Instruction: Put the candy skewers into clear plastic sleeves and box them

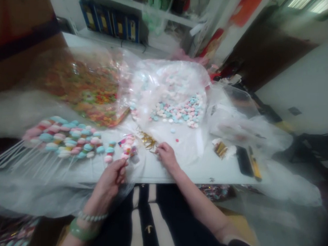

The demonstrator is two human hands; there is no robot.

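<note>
Our left hand (107,182) grips a candy pop (127,147) upright, holding its top clear of the table; just beside the pop, our right hand (166,156) pinches gold ties (148,141).

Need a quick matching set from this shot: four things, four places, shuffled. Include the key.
Things:
1. green bangle
2. gold ties
3. pastel candy pile
4. candy sticks

Places:
A. in the open clear bag
B. fanned out on the left of the table
C. on the left wrist
D. beside the right hand

Pairs: 1-C, 2-D, 3-A, 4-B
</note>
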